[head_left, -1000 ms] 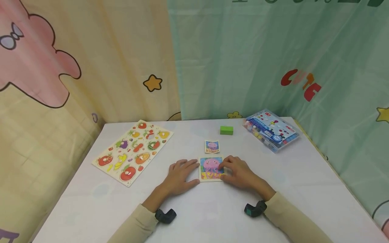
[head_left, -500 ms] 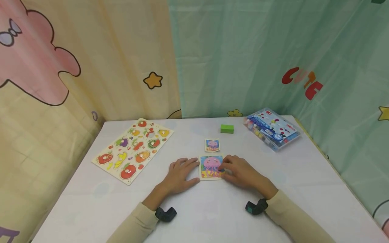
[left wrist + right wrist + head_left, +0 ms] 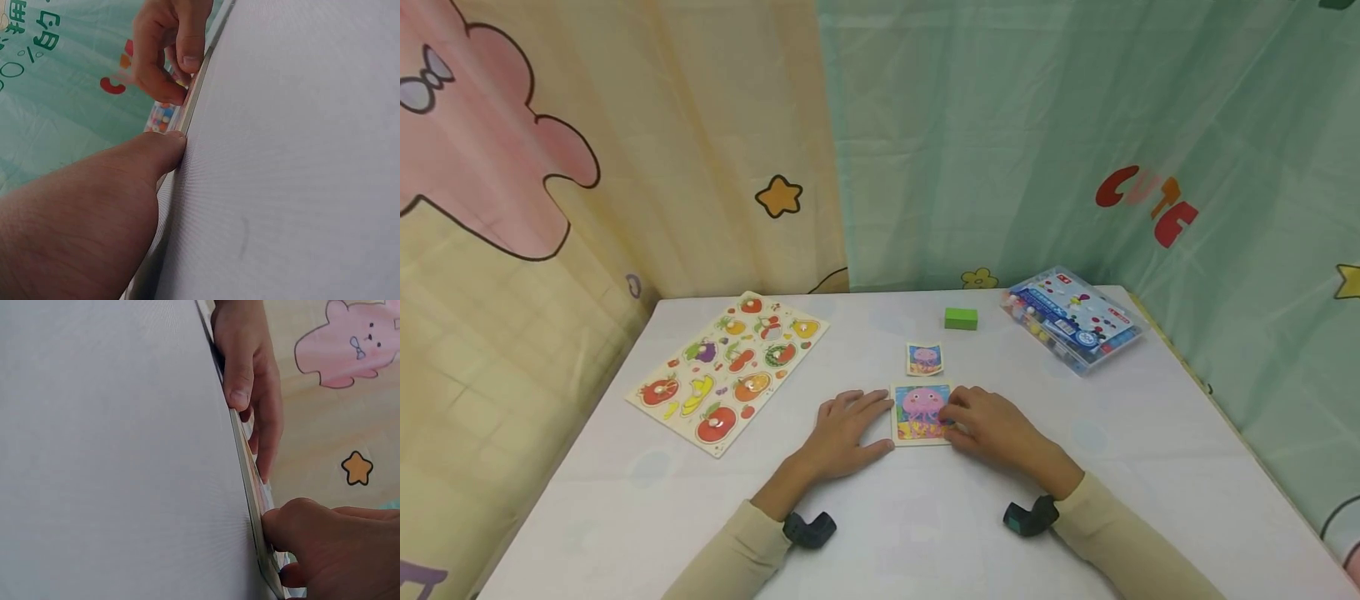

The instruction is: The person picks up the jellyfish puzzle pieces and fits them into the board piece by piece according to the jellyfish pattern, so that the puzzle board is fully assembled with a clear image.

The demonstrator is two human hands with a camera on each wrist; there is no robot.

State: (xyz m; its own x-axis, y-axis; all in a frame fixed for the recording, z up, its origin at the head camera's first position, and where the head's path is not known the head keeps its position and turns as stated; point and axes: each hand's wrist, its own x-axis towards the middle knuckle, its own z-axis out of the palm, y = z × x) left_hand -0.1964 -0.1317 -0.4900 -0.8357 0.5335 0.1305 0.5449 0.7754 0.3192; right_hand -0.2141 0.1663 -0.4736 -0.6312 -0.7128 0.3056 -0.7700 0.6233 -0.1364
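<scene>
A square jellyfish picture puzzle [image 3: 920, 412] in a pale frame lies flat on the white table between the two hands. My left hand [image 3: 847, 437] rests beside it, fairly straight fingertips and thumb touching its left edge. Over the right side bends my right hand [image 3: 992, 427], its curled fingers and thumb gripping there and covering part of the picture. Whether a separate piece lies under those fingertips is hidden. Side-on in the right wrist view, the puzzle board [image 3: 250, 487] looks thin, with the right thumb [image 3: 275, 528] against its edge. Just behind it sits a small matching jellyfish picture card [image 3: 924, 359].
A fruit puzzle board [image 3: 730, 375] lies slanted at the left of the table. Toward the back stands a green block [image 3: 961, 318]. A clear plastic box [image 3: 1071, 321] of coloured beads is at the back right. Patterned curtains [image 3: 700, 150] enclose the table.
My right fingers have shifted very slightly at the puzzle's right side. The left hand and the puzzle stay in place. The head view has tilted a little.
</scene>
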